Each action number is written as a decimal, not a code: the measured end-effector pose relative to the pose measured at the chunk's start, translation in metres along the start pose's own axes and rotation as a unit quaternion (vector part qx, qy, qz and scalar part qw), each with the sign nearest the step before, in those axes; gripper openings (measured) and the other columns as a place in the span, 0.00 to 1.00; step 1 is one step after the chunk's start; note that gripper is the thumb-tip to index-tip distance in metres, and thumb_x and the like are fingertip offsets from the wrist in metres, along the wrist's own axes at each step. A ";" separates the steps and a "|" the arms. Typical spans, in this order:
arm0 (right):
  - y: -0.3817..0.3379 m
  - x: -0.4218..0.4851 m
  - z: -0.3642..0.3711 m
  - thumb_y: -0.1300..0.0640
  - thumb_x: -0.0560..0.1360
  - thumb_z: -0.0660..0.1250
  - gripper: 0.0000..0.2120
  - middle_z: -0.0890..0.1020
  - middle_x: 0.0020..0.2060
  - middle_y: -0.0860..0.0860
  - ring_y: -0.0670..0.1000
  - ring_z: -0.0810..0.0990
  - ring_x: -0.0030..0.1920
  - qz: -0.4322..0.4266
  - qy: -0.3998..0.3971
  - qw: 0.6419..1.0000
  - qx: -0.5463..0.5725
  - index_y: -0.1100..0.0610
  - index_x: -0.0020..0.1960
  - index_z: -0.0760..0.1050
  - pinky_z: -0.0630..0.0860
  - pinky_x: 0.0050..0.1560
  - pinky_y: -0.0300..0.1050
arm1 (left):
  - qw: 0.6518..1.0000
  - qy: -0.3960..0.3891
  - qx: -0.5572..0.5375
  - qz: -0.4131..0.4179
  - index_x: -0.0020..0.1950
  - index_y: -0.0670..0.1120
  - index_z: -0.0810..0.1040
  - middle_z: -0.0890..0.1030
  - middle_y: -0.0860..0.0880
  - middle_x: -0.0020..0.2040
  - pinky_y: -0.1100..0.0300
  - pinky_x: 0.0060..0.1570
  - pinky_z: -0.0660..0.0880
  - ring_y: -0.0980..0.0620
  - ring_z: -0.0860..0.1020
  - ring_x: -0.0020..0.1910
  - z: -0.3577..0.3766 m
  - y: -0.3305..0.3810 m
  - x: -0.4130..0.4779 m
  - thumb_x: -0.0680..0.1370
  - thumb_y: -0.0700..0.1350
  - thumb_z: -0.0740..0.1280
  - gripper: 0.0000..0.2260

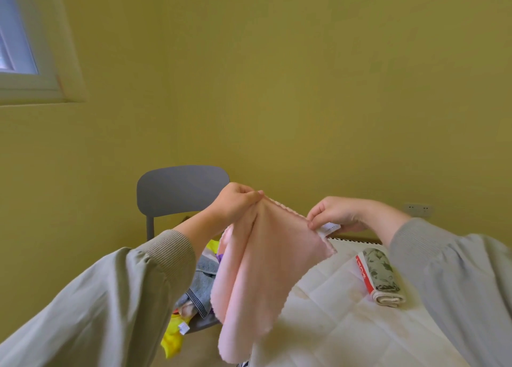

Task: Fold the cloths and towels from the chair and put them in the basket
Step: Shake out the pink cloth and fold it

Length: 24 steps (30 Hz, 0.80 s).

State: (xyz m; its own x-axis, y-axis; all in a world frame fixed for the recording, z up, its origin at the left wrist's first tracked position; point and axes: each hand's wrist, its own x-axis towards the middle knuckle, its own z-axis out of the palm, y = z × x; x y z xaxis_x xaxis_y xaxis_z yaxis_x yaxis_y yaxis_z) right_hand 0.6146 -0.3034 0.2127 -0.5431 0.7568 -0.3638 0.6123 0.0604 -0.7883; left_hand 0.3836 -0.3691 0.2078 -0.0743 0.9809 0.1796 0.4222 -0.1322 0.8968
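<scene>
Mid-frame, I saw the left hand (235, 203) and right hand (336, 214) each pinching a top corner of the pink towel (263, 272) — grey chair (180, 192) behind.

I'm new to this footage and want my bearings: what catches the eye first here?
A pink towel hangs mid-frame, its top corners pinched by the left hand and right hand. Behind it, a grey chair holds a heap of cloths; at right, a folded floral cloth lies on the white quilted surface.
</scene>
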 end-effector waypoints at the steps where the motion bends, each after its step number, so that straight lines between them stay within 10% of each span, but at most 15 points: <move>1: 0.001 0.000 -0.001 0.67 0.74 0.66 0.09 0.79 0.32 0.52 0.48 0.77 0.33 -0.002 0.007 1.000 0.010 0.58 0.38 0.80 0.74 0.34 0.38 | 1.000 0.007 0.005 -0.002 0.36 0.41 0.70 0.65 0.44 0.35 0.57 0.38 0.60 0.48 0.63 0.35 -0.002 -0.002 0.000 0.79 0.47 0.65 0.14; 16: 0.003 0.013 0.004 0.70 0.70 0.71 0.21 0.81 0.36 0.52 0.48 0.75 0.34 -0.100 0.279 0.930 0.216 0.54 0.57 0.69 0.68 0.31 0.41 | 0.998 0.045 0.024 -0.037 0.38 0.42 0.72 0.68 0.44 0.35 0.58 0.36 0.63 0.48 0.65 0.34 -0.017 -0.017 0.001 0.78 0.49 0.64 0.13; 24: 0.005 0.011 0.004 0.66 0.66 0.76 0.10 0.76 0.33 0.52 0.47 0.72 0.32 -0.116 0.271 0.954 0.048 0.56 0.37 0.77 0.67 0.27 0.35 | 0.995 0.078 0.065 -0.009 0.29 0.49 0.57 0.58 0.51 0.27 0.63 0.23 0.53 0.54 0.56 0.24 -0.013 -0.017 0.009 0.79 0.49 0.63 0.21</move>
State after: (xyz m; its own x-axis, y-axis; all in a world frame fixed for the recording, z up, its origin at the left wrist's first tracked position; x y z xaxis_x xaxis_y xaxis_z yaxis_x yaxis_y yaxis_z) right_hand 0.6093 -0.2979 0.2026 -0.2649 0.9574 0.1151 0.4416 0.2266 -0.8681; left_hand 0.3636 -0.3604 0.1994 -0.2176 0.9475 0.2342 0.5324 -0.0859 0.8421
